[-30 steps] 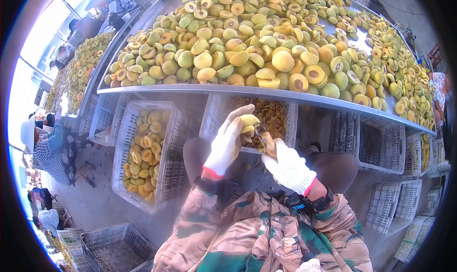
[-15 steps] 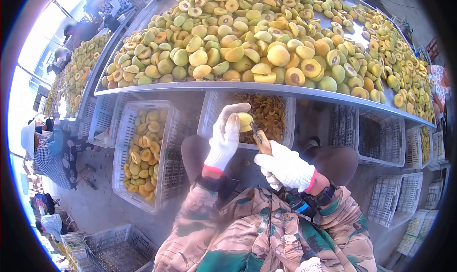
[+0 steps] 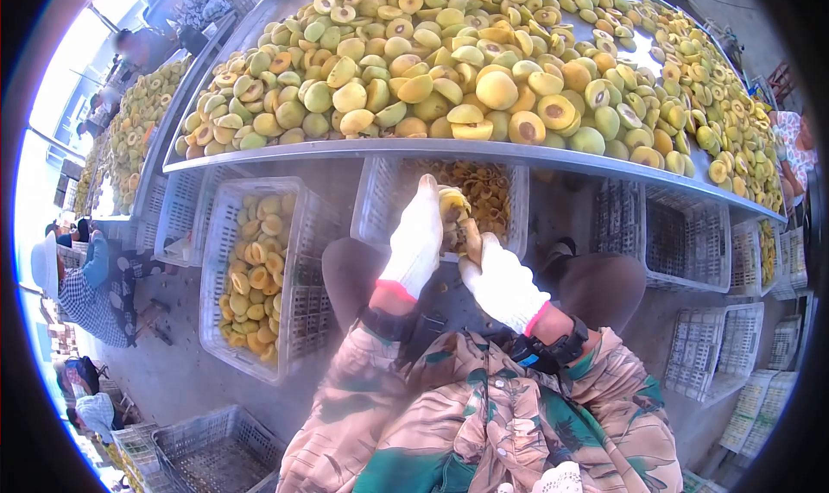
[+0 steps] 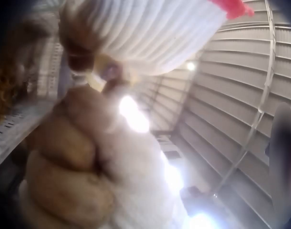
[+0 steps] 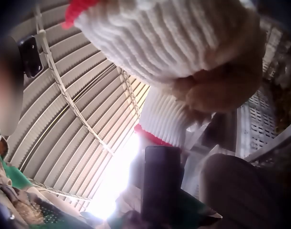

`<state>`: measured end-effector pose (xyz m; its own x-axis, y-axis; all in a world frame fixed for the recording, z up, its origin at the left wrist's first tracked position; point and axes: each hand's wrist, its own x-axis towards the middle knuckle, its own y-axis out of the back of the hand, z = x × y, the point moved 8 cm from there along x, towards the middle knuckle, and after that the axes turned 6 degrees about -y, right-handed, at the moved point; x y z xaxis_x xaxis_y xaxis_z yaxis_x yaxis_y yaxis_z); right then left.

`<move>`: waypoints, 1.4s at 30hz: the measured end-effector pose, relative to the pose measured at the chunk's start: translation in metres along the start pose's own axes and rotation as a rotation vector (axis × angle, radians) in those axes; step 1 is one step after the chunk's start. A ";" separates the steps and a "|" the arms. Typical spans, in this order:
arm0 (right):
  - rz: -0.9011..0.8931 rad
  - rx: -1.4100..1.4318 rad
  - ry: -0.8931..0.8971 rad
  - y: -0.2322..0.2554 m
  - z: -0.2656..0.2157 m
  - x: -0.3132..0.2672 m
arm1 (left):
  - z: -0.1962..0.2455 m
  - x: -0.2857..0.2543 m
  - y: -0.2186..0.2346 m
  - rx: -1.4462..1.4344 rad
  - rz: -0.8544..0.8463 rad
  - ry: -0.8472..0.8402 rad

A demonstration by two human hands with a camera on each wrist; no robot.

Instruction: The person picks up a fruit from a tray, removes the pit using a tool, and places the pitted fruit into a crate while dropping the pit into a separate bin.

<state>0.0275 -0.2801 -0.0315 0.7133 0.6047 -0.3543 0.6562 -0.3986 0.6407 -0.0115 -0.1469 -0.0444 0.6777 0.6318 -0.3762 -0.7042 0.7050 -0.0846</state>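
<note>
In the head view my left hand (image 3: 416, 238), in a white glove with a pink cuff, holds a yellow peach half (image 3: 452, 203) against its fingers. My right hand (image 3: 505, 284), gloved alike, grips the wooden handle of a pitting knife (image 3: 472, 239). The knife's tip is at the peach, hidden by the flesh. Both hands are over a white crate (image 3: 368, 206) of brownish-orange scraps. In the left wrist view the curled fingers of the right hand (image 4: 78, 157) lie close to the peach, blurred. The right wrist view shows both gloves overlapping.
A metal-edged table (image 3: 345, 154) heaped with halved peaches (image 3: 414, 87) stands ahead. To the left a crate (image 3: 304, 307) holds more halves. Empty crates (image 3: 686, 243) stack at right, another (image 3: 216, 450) at lower left. Other people (image 3: 91, 286) sit at left.
The left hand has turned more edge-on with the peach half. The right hand has moved left and up, bringing the knife from just beside the peach against it.
</note>
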 end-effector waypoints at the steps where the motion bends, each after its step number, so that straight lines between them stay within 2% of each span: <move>1: 0.013 0.002 -0.014 0.001 0.000 0.000 | 0.000 0.005 0.002 0.055 0.034 -0.096; 3: 0.034 0.016 -0.004 -0.001 0.000 0.001 | 0.002 0.011 0.005 0.166 0.101 -0.288; 6: 0.019 -0.004 0.006 0.000 0.001 0.001 | 0.012 0.000 0.004 0.376 0.063 -0.282; 10: -0.059 -0.019 0.026 -0.003 0.009 0.004 | 0.014 0.005 0.002 0.479 0.010 -0.113; 12: -0.005 0.054 0.022 -0.004 0.007 0.002 | 0.017 0.010 -0.001 0.546 0.064 -0.269; 15: 0.006 0.111 -0.051 -0.009 0.005 0.002 | 0.023 0.000 -0.005 0.620 0.179 -0.246; 17: -0.142 0.160 -0.077 -0.009 0.009 0.005 | 0.026 0.000 -0.006 0.717 0.132 -0.242; 20: -0.458 0.458 -0.204 -0.001 0.001 -0.009 | 0.029 0.008 -0.006 0.737 -0.010 -0.195; 21: -0.396 0.423 -0.185 0.004 0.001 -0.008 | 0.028 0.010 -0.009 0.720 -0.068 -0.174; 24: -0.170 0.259 -0.137 0.003 -0.002 -0.002 | 0.044 -0.005 -0.019 0.724 0.041 -0.287; 25: -0.154 0.253 -0.138 0.002 -0.001 0.000 | 0.048 -0.009 -0.022 0.736 0.090 -0.335; 26: -0.141 0.246 -0.142 0.001 0.000 0.001 | 0.047 -0.010 -0.022 0.824 0.147 -0.293; 27: -0.131 0.239 -0.147 0.001 0.000 0.001 | 0.048 -0.010 -0.022 0.860 0.132 -0.314; 29: -0.313 0.473 -0.204 0.002 -0.002 -0.006 | 0.048 -0.009 -0.022 0.931 0.103 -0.348; 30: -0.409 0.592 -0.225 0.001 0.000 -0.009 | 0.048 -0.006 -0.023 1.013 0.005 -0.429; 32: -0.603 0.825 -0.289 -0.014 0.007 -0.010 | 0.037 0.008 -0.015 0.857 -0.107 -0.284; 34: -0.592 0.883 -0.294 -0.010 0.005 -0.009 | 0.032 0.015 -0.014 0.716 -0.188 -0.110; 36: -0.549 0.948 -0.310 -0.002 0.002 -0.009 | 0.030 0.016 -0.015 0.352 -0.203 -0.167; 37: -0.627 1.014 -0.308 -0.005 0.000 -0.010 | 0.029 0.016 -0.013 0.171 -0.207 -0.194; 38: -0.706 1.081 -0.305 -0.008 -0.001 -0.009 | 0.042 0.011 -0.012 0.245 -0.130 -0.417; 40: -0.891 1.225 -0.324 -0.021 -0.004 -0.011 | 0.035 0.006 -0.005 0.363 -0.030 -0.556; 42: -0.740 1.007 -0.332 -0.022 0.001 -0.012 | 0.036 0.000 -0.003 0.428 0.073 -0.687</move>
<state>0.0049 -0.2797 -0.0418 0.0346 0.7622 -0.6464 0.7114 -0.4731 -0.5197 -0.0018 -0.1371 -0.0106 0.7099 0.6395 0.2951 -0.7038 0.6285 0.3311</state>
